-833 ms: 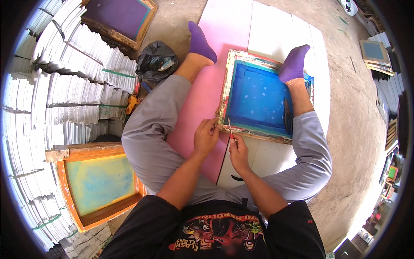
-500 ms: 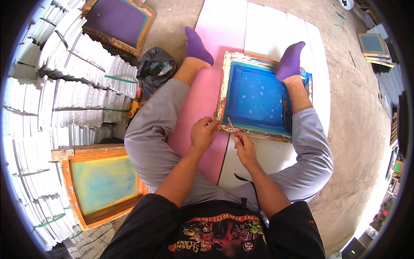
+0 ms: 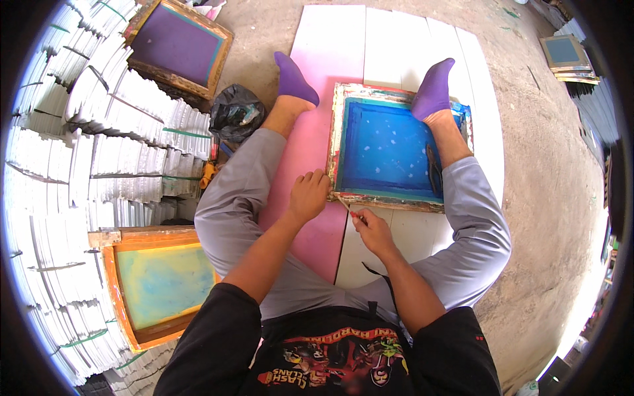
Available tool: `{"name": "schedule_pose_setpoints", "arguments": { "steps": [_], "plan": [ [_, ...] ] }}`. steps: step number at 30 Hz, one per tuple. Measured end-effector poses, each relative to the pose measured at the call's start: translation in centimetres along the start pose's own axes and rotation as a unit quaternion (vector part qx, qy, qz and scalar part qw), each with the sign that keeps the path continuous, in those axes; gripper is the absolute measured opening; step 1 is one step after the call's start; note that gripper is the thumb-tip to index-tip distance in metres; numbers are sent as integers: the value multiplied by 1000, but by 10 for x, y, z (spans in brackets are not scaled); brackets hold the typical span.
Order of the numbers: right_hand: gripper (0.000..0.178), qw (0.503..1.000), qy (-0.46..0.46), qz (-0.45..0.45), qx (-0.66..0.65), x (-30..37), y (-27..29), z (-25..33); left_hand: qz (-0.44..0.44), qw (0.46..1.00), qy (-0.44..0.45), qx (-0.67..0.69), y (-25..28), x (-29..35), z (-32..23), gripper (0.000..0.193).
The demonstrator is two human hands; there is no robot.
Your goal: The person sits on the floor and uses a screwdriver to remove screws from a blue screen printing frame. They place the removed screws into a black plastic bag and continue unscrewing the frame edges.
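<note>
A wooden screen-printing frame (image 3: 383, 199) with a blue mesh lies between my legs, its edges crusted with old paint. My left hand (image 3: 309, 197) is closed at its near left corner, fingertips against the wood. What lies beneath those fingers is hidden. In my right hand (image 3: 374, 232) is a slim red-handled screwdriver (image 3: 354, 214), its thin shaft angled toward the frame's near edge beside my left hand. My right foot in a purple sock presses on the far right of the frame. Dark-handled pliers (image 3: 434, 171) rest on the mesh near that ankle.
Under the frame is a pink and white board (image 3: 304, 224). Tied stacks of white paper (image 3: 125, 155) line the left side. A yellow-meshed frame (image 3: 162, 284), a purple-meshed frame (image 3: 175, 46) and a black plastic bag (image 3: 236, 112) also lie left. More frames (image 3: 566, 56) are stacked far right.
The screwdriver's tip has come back from over the blue mesh to the frame's near edge, as my right hand lowered slightly. My left hand has shifted a little upward and left.
</note>
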State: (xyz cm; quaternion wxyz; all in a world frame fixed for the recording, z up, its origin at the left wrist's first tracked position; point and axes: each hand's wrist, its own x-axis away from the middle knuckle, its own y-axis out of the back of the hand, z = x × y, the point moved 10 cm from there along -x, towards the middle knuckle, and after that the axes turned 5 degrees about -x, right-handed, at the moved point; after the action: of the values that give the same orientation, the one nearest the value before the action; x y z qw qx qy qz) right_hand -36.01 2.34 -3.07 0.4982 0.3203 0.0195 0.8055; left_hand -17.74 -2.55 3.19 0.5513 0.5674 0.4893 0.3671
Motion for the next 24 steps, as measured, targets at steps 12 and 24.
{"name": "schedule_pose_setpoints", "arguments": {
  "steps": [12, 24],
  "plan": [
    [28, 929, 235, -132, 256, 13, -3, 58, -5, 995, -60, 76, -4, -3, 8, 15],
    [22, 923, 262, -216, 180, -44, -15, 93, -34, 969, 26, 245, -7, 1, 26, 8]
  ]
}}
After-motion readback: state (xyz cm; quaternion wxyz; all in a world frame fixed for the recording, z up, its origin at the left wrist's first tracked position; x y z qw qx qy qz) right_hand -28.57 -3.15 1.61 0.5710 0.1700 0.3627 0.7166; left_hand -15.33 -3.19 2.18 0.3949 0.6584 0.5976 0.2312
